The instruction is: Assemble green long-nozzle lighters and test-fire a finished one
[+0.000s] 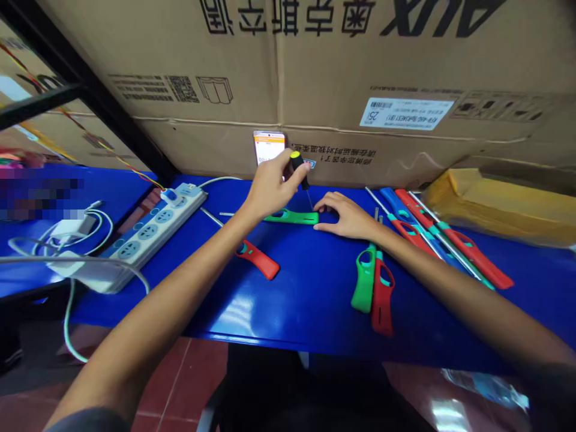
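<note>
I am reading the left grip [270,192] as closed firmly around the yellow-and-black handle of a small screwdriver [297,168], with its thin shaft slanting down towards a green utility lighter [292,217], though I cannot tell from this view whether the tip is touching it. The right grip [346,216] is curving over the lighter's rear end, its thumb and fingers pinching it narrowly as it lies flat on the blue tabletop [306,300], with a thin metal nozzle [227,213] pointing left. I am judging the lighter to be light, stiff, hollow plastic, smooth enough to skid on this glossy surface, so I would take hold of its broad handle rather than the slender nozzle, which looks easy to bend. Just below the left forearm, a red utility lighter [257,259] is lying at a slant. To the right, a green lighter [364,279] and a red lighter [382,300] are lying side by side, and a fan of red and blue lighters [450,240] is spreading beyond them. Farther back, a phone [269,147] is leaning against a cardboard carton [360,72], while a white power strip [148,237] is lying at the left.
</note>
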The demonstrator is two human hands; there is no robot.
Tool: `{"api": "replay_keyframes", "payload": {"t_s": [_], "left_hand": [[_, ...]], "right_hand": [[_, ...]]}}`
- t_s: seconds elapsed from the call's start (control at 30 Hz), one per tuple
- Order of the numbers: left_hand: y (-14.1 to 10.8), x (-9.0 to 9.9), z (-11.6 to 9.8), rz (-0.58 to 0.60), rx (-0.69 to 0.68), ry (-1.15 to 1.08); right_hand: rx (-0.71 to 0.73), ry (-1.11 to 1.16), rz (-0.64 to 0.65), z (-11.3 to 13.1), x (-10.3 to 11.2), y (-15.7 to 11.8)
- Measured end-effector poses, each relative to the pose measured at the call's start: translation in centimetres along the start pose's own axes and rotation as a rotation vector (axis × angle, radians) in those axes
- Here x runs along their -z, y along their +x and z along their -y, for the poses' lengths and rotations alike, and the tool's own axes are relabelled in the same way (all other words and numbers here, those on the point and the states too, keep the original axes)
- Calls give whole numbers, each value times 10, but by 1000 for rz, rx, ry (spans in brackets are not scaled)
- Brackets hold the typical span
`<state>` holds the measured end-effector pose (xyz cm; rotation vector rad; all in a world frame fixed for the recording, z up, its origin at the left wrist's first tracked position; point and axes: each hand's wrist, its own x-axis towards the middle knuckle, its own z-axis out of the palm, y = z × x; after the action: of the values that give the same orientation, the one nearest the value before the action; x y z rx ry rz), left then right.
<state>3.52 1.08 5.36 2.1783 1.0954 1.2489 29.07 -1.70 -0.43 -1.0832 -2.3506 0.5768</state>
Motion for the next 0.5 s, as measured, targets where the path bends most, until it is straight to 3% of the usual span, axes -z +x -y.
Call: {"api": "replay_keyframes", "payload": {"t_s": [0.13,0.5], "left_hand": [[6,-8,2,45,-119,100],[1,-8,-2,61,-150,98]], "right_hand": [[33,-14,-66,-9,-15,-1],[82,7,-73,-13,-15,0]]}}
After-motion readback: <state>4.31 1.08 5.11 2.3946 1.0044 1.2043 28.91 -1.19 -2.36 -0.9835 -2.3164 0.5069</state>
